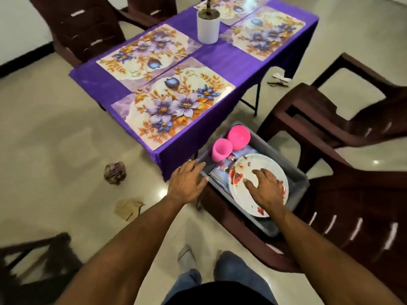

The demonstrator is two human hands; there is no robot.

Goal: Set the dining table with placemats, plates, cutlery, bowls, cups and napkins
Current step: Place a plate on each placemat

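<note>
A grey bin rests on a brown chair seat beside the table. It holds a white plate with red flower print, a pink cup, a pink bowl and some cutlery. My right hand hovers flat over the plate, fingers spread. At the bin's left rim is my left hand, fingers apart, holding nothing. Several floral placemats lie on the purple tablecloth, the nearest one just above the bin.
A white plant pot stands mid-table. Brown plastic chairs surround the table: two at the far left, two at the right, one at the bottom left. A crumpled purple wad and brown paper lie on the floor.
</note>
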